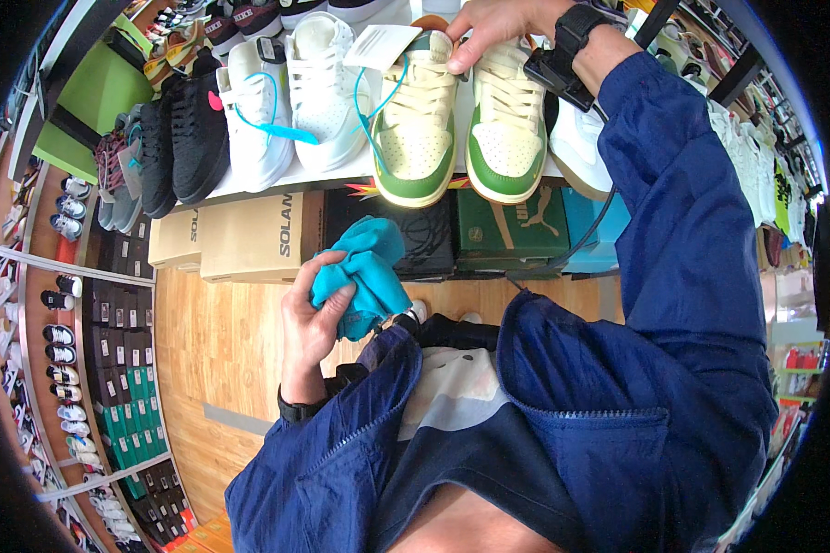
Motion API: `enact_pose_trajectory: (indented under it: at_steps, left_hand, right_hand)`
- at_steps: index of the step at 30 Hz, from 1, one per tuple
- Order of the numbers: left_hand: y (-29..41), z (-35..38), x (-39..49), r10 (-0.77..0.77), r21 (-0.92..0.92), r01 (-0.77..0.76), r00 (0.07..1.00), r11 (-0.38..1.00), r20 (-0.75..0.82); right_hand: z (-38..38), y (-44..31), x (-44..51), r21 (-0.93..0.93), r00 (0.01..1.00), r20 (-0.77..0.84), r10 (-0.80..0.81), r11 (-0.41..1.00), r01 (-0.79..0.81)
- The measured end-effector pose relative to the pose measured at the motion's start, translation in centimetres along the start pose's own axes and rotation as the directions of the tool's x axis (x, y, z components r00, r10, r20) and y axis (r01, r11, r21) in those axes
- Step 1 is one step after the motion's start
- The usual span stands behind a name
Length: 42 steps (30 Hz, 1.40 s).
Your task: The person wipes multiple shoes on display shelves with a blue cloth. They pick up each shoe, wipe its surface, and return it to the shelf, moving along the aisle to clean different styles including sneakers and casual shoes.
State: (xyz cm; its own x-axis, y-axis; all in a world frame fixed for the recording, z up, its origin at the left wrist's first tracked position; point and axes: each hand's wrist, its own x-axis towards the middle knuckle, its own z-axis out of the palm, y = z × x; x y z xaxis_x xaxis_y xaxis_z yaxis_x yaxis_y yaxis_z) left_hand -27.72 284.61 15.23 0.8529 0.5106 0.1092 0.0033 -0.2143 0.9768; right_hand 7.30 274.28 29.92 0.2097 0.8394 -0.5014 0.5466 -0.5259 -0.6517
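Note:
A crumpled teal cloth [370, 269] is bunched in my left hand [311, 321], held in front of the shelf edge. My right hand [498, 31] reaches over the shelf. Its thumb and fingers grip the ankle collar of a cream-and-green sneaker [415, 131], the left one of a pair. That shoe carries a white tag [382, 47] on a light-blue tie. Beside it, toe toward me, stands the matching sneaker [508, 128]; my right hand partly covers the space between their heels.
White sneakers [326, 97] and black sneakers [197, 131] line the white display shelf [339, 181]. Shoe boxes, among them a tan one [252, 238] and a green Puma one [512, 222], stand beneath it. A black cable [591, 231] hangs by my right sleeve. Shoe racks [69, 332] fill the left side.

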Motion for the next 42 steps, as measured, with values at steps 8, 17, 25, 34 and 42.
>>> enact_pose_trajectory:
  at_steps: [8,17,25,34,42]
  left_hand:
    - [-0.8,-0.8,0.9,0.012,-0.087,-0.007,0.998,0.996,0.057]
    - [-2.4,-1.0,1.4,-0.006,-0.196,0.030,0.992,0.980,0.122]
    - [-2.5,-1.3,1.6,0.000,-0.176,0.027,0.989,0.984,0.150]
    - [-1.1,-0.4,2.6,0.083,-0.164,-0.055,0.982,0.985,0.172]
    - [3.5,5.3,7.0,0.528,0.310,-0.511,0.849,0.802,0.035]
  right_hand:
    - [1.4,-0.1,2.4,-0.349,0.934,-0.354,-0.049,0.934,-0.083]
    - [2.5,0.9,2.6,-0.469,0.831,-0.530,-0.169,0.875,-0.121]
    - [2.1,-1.4,-1.8,-0.325,0.842,-0.518,-0.150,0.945,-0.032]
    - [1.3,-3.8,-11.3,-0.270,0.719,-0.631,-0.293,0.951,0.151]
    - [1.7,-1.8,-14.9,-0.231,0.781,-0.615,-0.113,0.972,-0.041]
